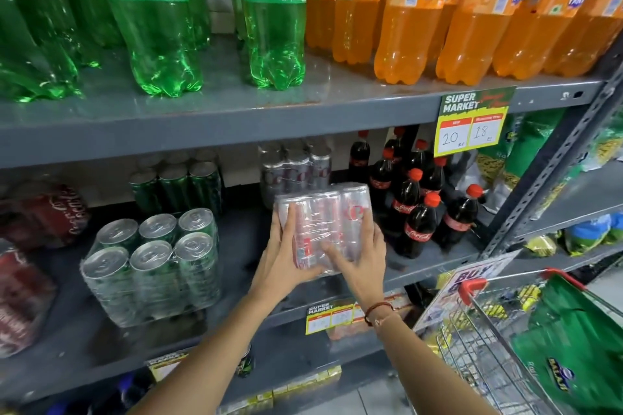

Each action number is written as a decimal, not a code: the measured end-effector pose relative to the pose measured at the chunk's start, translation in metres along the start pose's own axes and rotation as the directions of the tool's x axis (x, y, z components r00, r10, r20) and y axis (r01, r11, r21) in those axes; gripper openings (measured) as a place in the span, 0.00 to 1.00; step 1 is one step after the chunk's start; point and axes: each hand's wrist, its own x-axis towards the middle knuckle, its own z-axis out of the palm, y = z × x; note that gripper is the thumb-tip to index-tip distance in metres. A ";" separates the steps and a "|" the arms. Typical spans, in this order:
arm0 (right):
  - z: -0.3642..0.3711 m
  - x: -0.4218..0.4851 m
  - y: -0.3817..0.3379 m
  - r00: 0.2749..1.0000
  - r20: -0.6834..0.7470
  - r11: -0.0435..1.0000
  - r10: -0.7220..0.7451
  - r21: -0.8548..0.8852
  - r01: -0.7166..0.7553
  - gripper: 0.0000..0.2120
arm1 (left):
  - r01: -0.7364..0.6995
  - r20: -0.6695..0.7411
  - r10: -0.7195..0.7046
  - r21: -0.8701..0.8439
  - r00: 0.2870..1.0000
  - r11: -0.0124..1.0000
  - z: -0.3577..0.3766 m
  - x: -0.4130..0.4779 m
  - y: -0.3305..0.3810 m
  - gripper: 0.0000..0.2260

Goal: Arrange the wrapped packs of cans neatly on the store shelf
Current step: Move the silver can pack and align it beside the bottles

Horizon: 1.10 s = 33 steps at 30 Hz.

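Note:
A wrapped pack of silver cans [340, 212] stands upright near the front of the grey middle shelf [421, 266]. My left hand [283, 256] grips its left side and lower front. My right hand [360, 256] holds its right side, fingers spread over the wrap. Behind it stands another silver pack [293, 172]. To the left sit a green-can pack with silver tops [151, 263] and a second green pack [178, 185] further back. Red cola packs [43, 212] lie at the far left.
Small cola bottles [418, 209] crowd the shelf just right of the held pack. Green and orange soda bottles [414, 10] fill the shelf above. A price tag [472, 125] hangs from its edge. A wire trolley [488, 340] with green bags stands at lower right.

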 end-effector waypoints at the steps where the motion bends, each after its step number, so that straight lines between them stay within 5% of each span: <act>1: -0.001 -0.003 0.003 1.000 0.005 1.000 0.001 0.004 -0.001 0.47 | -0.014 -0.018 0.014 0.017 1.000 1.000 0.004 -0.004 0.001 0.56; 10: 0.001 -0.027 0.018 0.998 0.039 0.997 0.042 0.066 -0.045 0.46 | -0.080 0.000 0.084 0.317 0.996 0.945 0.013 -0.031 -0.008 0.53; 15: -0.019 -0.024 0.026 0.999 0.053 0.997 -0.003 0.081 -0.001 0.39 | -0.001 -0.043 0.000 -0.027 0.999 1.000 0.005 -0.050 0.002 0.39; 19: -0.037 0.014 0.009 0.995 0.052 0.974 0.081 0.208 -0.090 0.37 | 0.081 -0.242 -0.206 -0.442 0.948 0.893 0.014 -0.053 0.047 0.34; 24: -0.054 0.075 -0.011 0.913 0.405 0.974 0.040 0.187 -0.125 0.38 | 0.422 -0.042 -0.494 -0.460 0.869 0.781 0.021 -0.020 0.087 0.45; 27: -0.060 0.088 -0.011 0.834 0.549 0.965 0.044 0.193 -0.178 0.32 | 0.499 -0.057 -0.593 -0.480 0.803 0.721 0.024 -0.003 0.093 0.43; 33: -0.053 0.064 -0.025 0.926 0.352 0.964 0.138 0.168 -0.207 0.25 | 0.486 -0.081 -0.606 -0.518 0.792 0.704 0.021 0.025 0.062 0.35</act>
